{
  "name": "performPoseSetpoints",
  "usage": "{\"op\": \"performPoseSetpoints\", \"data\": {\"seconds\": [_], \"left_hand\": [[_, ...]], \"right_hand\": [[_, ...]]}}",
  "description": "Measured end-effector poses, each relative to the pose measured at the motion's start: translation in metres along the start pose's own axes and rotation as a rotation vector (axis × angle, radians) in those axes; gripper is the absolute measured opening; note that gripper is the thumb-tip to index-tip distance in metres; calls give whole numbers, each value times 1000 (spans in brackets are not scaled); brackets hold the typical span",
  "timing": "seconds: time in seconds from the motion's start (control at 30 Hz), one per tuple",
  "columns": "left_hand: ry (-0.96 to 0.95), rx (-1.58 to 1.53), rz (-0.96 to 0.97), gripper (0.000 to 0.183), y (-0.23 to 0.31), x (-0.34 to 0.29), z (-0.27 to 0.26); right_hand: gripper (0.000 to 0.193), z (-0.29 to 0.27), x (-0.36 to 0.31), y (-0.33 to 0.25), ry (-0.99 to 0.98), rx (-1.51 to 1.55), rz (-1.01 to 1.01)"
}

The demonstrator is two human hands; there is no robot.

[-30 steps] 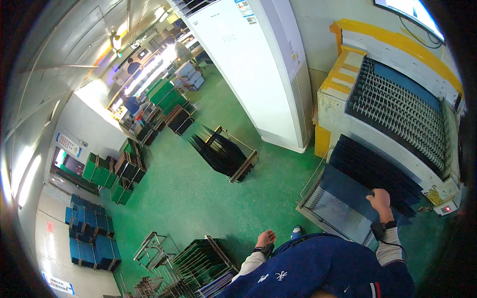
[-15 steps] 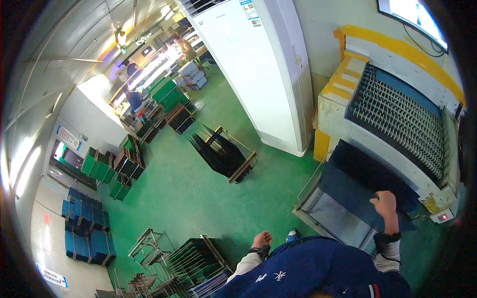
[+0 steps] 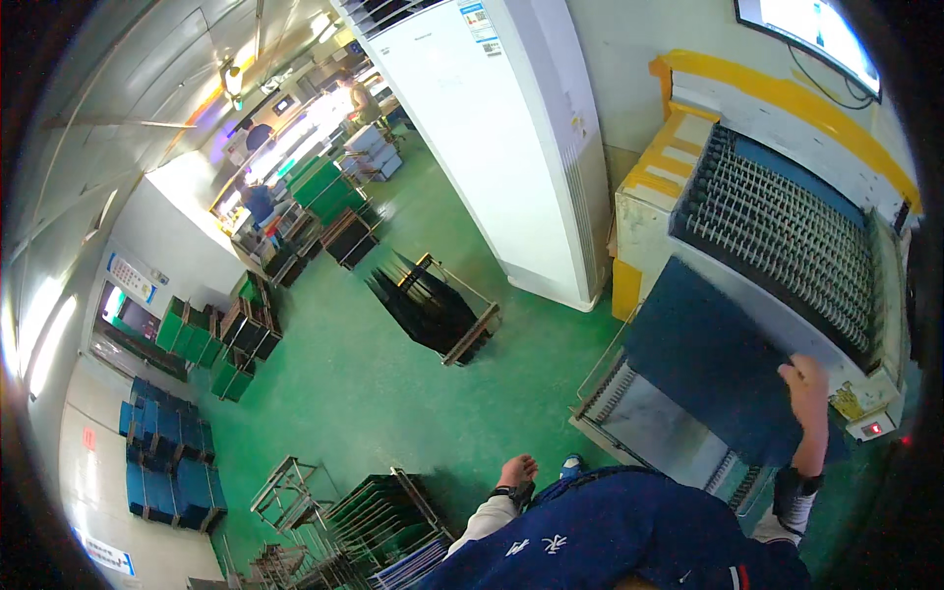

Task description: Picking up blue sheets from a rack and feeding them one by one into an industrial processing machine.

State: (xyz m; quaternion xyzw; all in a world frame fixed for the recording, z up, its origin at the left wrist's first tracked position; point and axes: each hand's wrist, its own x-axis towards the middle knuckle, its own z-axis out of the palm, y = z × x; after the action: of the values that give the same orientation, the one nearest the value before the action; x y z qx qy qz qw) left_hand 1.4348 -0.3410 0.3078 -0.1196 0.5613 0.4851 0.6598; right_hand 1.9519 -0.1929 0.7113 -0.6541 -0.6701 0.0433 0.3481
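A flat dark blue panel (image 3: 700, 356) lies tilted between the roller machine (image 3: 787, 246) and the slotted metal rack (image 3: 661, 421) on my right. My right hand (image 3: 806, 382) is closed at the panel's right-hand edge, fingers bent over it; the thumb side is partly hidden. Below the panel, the rack's pale inside and coiled side slots show. My left hand (image 3: 517, 471) hangs in front of my body with its fingers curled in and nothing visible in them, apart from the rack and the panel.
A tall white cabinet unit (image 3: 482, 147) stands beyond the rack. On the green floor ahead sits a rack of dark panels (image 3: 433, 310). More racks (image 3: 383, 521) stand at lower left, with blue panel stacks (image 3: 175, 487) by the wall. People (image 3: 260, 202) work far off.
My right hand has moved right and away from me. The blue panel has shifted with it toward the roller machine, uncovering more of the rack. My left hand stays about where it was.
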Motion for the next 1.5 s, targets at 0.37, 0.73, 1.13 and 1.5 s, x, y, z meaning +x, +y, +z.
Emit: {"op": "performPoseSetpoints", "data": {"seconds": [0.37,0.73,1.13,1.5], "left_hand": [[-308,183,132,14,1,37,-23],[-400,418,209,15,1,45,-17],[-223,24,-92,17,9,36,-2],[-93,-64,-49,11,4,-7,16]], "right_hand": [[34,-41,-7,125,450,453,289],[17,3,8,173,397,1538,778],[15,40,60,182,587,1674,818],[14,72,106,207,272,1621,860]]}}
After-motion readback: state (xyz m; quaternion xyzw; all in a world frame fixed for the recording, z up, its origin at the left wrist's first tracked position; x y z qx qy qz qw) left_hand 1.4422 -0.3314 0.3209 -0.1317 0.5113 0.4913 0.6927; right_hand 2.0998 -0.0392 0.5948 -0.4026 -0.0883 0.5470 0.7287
